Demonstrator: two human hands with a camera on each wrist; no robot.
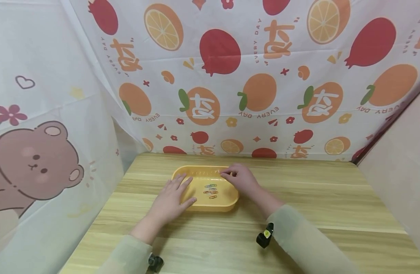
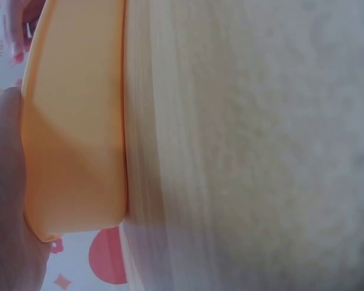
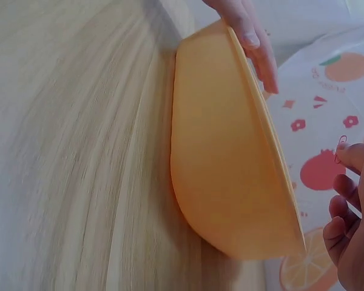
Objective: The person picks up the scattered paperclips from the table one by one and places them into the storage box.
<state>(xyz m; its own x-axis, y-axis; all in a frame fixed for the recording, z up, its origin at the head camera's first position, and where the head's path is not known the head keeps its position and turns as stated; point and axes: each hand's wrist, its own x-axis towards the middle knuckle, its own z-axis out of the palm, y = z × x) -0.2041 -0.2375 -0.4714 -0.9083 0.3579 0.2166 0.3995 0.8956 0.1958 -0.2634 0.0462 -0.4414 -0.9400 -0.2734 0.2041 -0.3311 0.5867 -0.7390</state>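
Observation:
A yellow tray (image 1: 210, 208) sits on the wooden table, with several small coloured paper clips (image 1: 213, 192) loose on its floor. My left hand (image 1: 170, 199) rests over the tray's left end, fingers spread and reaching over the rim. At the opposite end, my right hand (image 1: 243, 179) is raised above the rim and pinches a red paper clip (image 3: 340, 149) between thumb and finger. The right wrist view shows its other fingers curled. In the left wrist view the tray's outer wall (image 2: 79, 139) stands beside the left hand (image 2: 6, 194).
The wood-grain table (image 1: 319, 220) extends around the tray. Behind it hangs a fruit-patterned cloth (image 1: 285, 64), and a cloth with a bear print (image 1: 38, 163) hangs on the left. Black wrist devices (image 1: 264, 238) sit at both sleeves.

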